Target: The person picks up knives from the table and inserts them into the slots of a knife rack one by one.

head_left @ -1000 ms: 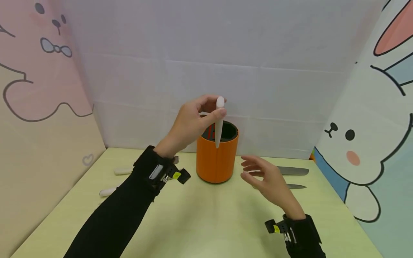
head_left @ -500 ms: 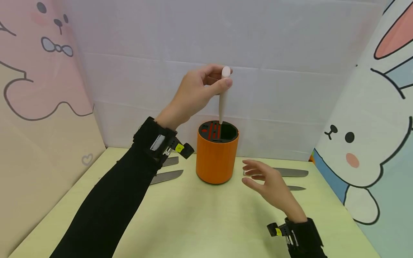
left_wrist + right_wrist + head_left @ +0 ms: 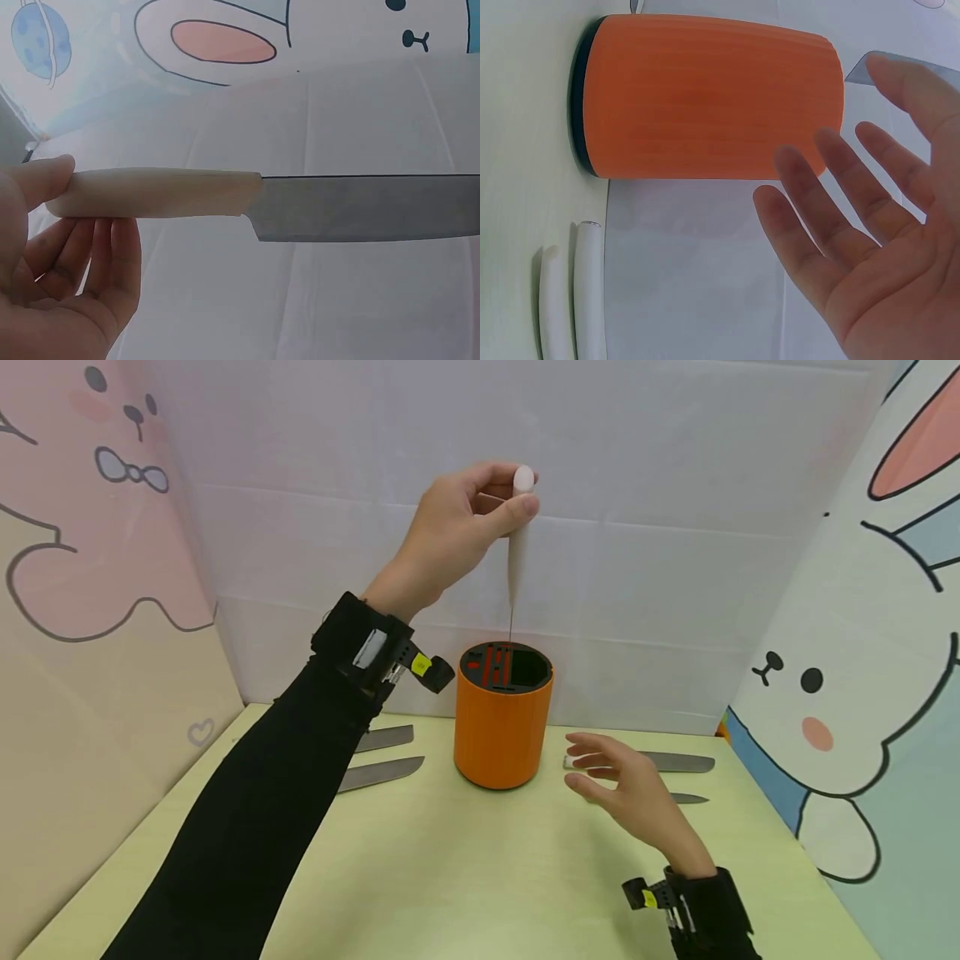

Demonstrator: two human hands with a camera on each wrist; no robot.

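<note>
Thumb and fingers of my left hand pinch the butt of a knife's pale handle, seen close up in the left wrist view. The knife hangs point down over the orange round knife block. Its blade tip is right at the block's black top in the right wrist view; whether it has entered a slot I cannot tell. That top has red-marked slots and a wide dark opening on its right. My right hand hovers over the table right of the block, fingers spread and holding nothing, above two knife handles.
Two knives with broad blades lie left of the block, their handles hidden behind my left arm. On the right lie a wide knife blade and a narrower blade. A white sheet stands behind the yellow table.
My left hand has risen with the knife from in front of the block to high above it, so the blade now shows below the handle. The right hand has barely moved.
</note>
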